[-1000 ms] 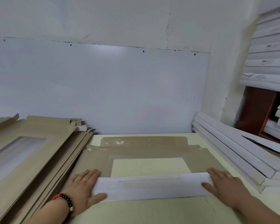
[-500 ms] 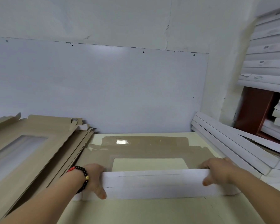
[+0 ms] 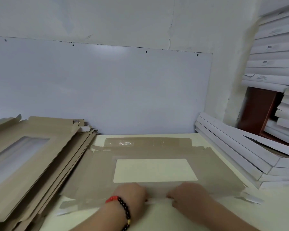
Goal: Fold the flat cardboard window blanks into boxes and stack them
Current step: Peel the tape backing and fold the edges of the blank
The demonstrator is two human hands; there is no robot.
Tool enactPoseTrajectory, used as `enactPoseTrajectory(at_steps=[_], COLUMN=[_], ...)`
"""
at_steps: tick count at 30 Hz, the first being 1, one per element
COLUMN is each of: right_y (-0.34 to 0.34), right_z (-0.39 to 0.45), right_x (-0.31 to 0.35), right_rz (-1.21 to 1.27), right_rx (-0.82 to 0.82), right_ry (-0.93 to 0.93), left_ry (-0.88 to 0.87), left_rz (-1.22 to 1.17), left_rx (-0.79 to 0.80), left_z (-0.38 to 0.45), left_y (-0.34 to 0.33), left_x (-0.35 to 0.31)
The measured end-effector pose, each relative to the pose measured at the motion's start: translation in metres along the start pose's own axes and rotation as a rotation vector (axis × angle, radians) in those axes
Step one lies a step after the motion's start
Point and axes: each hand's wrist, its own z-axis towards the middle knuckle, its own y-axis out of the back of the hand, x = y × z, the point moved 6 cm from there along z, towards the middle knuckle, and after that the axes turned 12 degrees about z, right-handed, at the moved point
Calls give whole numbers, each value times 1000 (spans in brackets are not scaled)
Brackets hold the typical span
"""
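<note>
Change: white front flap, raised half a second ago, now pressed flat.
Left hand (image 3: 132, 194): fingers curled, knuckles down on near crease.
Right hand (image 3: 188, 194): likewise, creasing the fold.
Blank (image 3: 215, 165): flat on table (image 3: 182, 219), 12 o'clock of hands.
Boxes (image 3: 237, 150): stacked at 2 o'clock, within reach.

— What's behind the tabletop (image 3: 157, 219)?
— A white board (image 3: 98, 90) fixed to a cracked, pale wall (image 3: 107, 19), with dark screw holes along its top edge.
— And the tabletop itself?
— Cream-coloured. A red-brown piece of furniture (image 3: 259, 110) stands at the far right.
</note>
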Motion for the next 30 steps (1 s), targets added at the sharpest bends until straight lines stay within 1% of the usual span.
enactPoseTrajectory(at_steps=[1,3,4,6,9,10,11,12,13,15,16,17,18,19,21,23,24,26,28,30], right_y=[-8,-15,-19,-25,-23,-22,-19,-16,-13,-5,1,6,5,0,0,7,9,10,5,-3], right_z=[-3,-12,-15,-19,-29,-33,-37,-42,-46,-54,-57,-60,-62,-62,-58,-50,-43,-29,-14,0], right_x=[10,31,38,47,31,22,12,1,-9,-23,-30,-38,-48,-61,-77,-83,-85,-80,-69,-51], right_rz=[3,-33,-13,47,133,144,144,159,179,213,196,180,128,147,236,289,303,259,142,60], right_rx=[-42,-240,-304,-365,-457,-482,-497,-498,-485,-432,-407,-373,-375,-311,-213,-180,-155,-120,-96,-111], right_ry=[38,176,194,262,284,281,268,242,201,141,136,104,118,75,1,-63,-90,-125,-161,-160], left_ry=[-27,-71,-78,-62,-23,-9,-17,-22,-12,-6,-5,-6,-1,13,89,164,174,184,209,210], left_rz=[19,30,30,44,25,5,11,10,1,-70,-91,-107,-123,-143,-234,-344,-363,-319,-196,-96], left_rx=[3,2,-1,3,-43,-84,-193,-306,-353,-311,-270,-252,-255,-235,-152,-72,-48,-45,-56,-74], left_z=[-2,-6,-8,-11,-19,-24,-28,-34,-41,-48,-51,-54,-57,-60,-59,-51,-45,-32,-19,-6], left_y=[-2,-8,-12,-18,-27,-26,-24,-21,-19,-31,-40,-45,-47,-50,-50,-49,-48,-42,-36,-35], left_x=[-11,-28,-34,-37,-25,-16,-7,3,14,35,46,57,70,82,106,121,123,119,105,83])
